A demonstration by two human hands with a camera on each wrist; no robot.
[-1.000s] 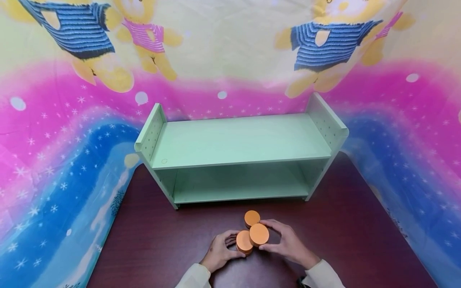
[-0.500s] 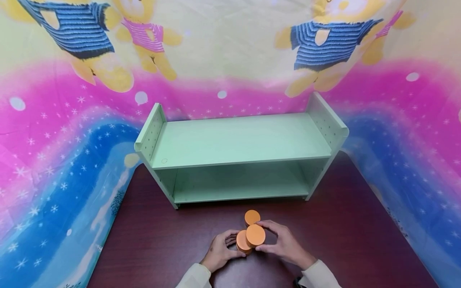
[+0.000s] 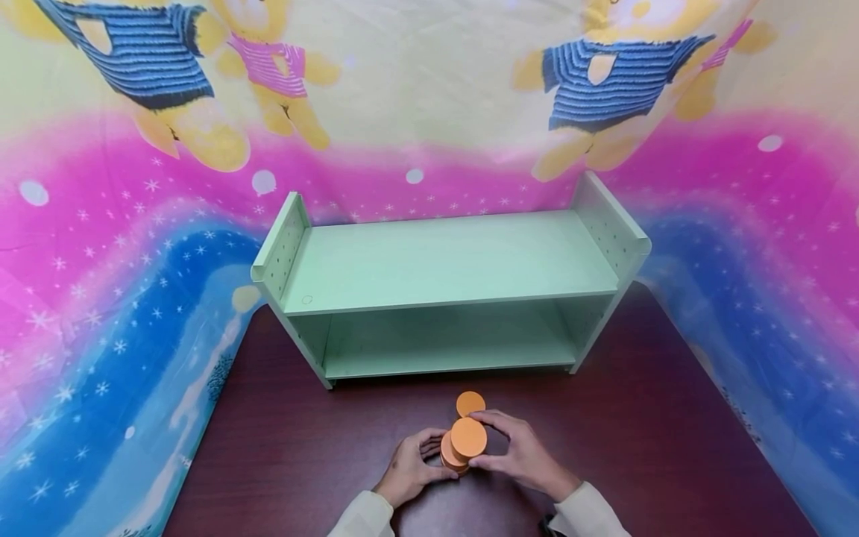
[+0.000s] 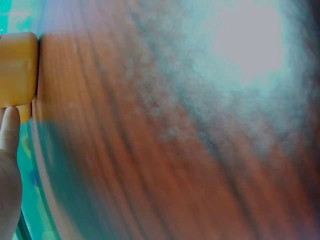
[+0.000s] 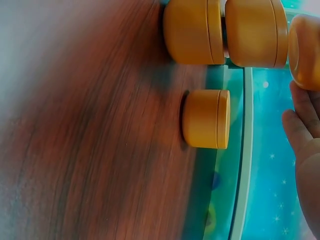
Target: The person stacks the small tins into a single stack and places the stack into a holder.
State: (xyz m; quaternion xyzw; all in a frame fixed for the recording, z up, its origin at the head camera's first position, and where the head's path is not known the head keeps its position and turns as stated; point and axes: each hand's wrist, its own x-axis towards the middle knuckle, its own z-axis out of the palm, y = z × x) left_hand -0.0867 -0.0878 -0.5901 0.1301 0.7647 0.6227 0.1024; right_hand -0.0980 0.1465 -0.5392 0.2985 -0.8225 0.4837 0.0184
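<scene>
In the head view, two round orange lidded tins (image 3: pixel 447 453) stand stacked on the dark table, their lower parts mostly hidden. My left hand (image 3: pixel 408 468) grips this stack from the left, thumb in front and fingers behind. A third tin (image 3: pixel 468 437) is pinched at its sides by my right hand (image 3: pixel 526 455), overlapping the stack's top. The right wrist view shows that held tin (image 5: pixel 306 50) close over the upper tin (image 5: pixel 254 32), with the bottom tin (image 5: pixel 189 31) below it. A separate tin (image 3: pixel 470 403) stands just behind the stack.
A pale green two-tier shelf (image 3: pixel 450 261) stands at the back of the dark wooden table (image 3: pixel 282 447). Its front lower edge lies behind the tins. A curtain (image 3: pixel 416 89) printed with bears hangs around the back and sides.
My right hand has moved left with the held tin, bringing it farther over the stack. My left hand and the separate tin stay in place.
</scene>
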